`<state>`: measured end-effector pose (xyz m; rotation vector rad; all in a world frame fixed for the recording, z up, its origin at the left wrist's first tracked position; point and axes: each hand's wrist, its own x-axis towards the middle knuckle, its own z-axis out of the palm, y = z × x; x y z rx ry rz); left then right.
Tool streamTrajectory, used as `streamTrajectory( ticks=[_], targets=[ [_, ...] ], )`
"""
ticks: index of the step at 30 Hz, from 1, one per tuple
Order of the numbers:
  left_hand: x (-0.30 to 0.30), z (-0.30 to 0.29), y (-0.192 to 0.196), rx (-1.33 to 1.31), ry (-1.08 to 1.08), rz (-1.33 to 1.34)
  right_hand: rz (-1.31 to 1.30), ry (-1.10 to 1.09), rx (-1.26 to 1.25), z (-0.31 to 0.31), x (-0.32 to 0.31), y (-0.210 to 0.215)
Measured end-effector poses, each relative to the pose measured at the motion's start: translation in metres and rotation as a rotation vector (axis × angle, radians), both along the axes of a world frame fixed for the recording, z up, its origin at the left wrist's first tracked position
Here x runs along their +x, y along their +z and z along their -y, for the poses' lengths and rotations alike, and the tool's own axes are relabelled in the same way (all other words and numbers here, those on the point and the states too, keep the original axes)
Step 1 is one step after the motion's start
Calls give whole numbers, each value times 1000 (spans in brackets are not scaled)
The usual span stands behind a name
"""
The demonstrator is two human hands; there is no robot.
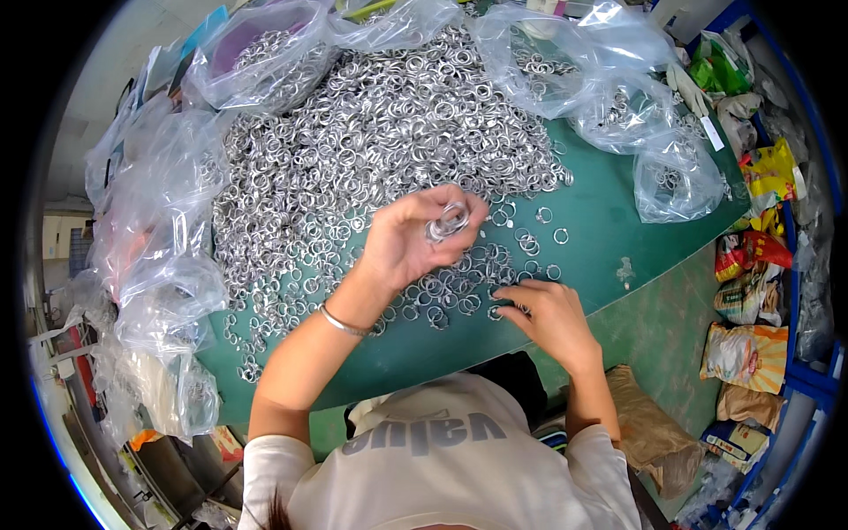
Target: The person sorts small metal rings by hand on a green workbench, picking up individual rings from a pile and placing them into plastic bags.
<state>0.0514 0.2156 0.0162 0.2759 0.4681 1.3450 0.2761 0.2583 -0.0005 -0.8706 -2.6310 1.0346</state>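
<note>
My left hand (411,237) is turned palm up over the table, fingers curled around several silver metal rings (448,221). A bracelet circles that wrist. Lower and to the right, my right hand (549,316) reaches down to the tabletop, with thumb and forefinger pinched at a small silver ring (495,312). Loose rings (450,287) lie scattered between and under both hands. Beyond them spreads a large heap of silver rings (380,124), covering much of the green table (609,265).
Clear plastic bags of rings line the far side, including a bag (265,62) at back left and a bag (676,181) at right. More plastic bags (155,238) crowd the left edge. Bright packages (751,353) fill a blue shelf; a brown sack (649,428) stands on the floor.
</note>
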Motion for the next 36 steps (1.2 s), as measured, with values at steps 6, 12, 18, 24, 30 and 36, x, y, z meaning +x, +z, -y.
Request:
streamTrajectory(
  ticks=[6,12,18,24,30,36],
  targets=[
    [3,44,-17,-15,73,43,87,-262,270,-12,-5,-2],
    [20,76,-17,-322,168,-110,-119,-329,201,-8,-10,-4],
    [33,97,-25,-498,190,-97,15,-239,307,2,-28,-15],
    [39,119,-24,-563,235,62,-6,-308,282,2,-16,3],
    [55,131,-26,-480,100,-673,99,29,189,34,-42,-2],
    [52,139,-25,-385,26,-1126,158,-270,319,12,-32,-6]
  ],
)
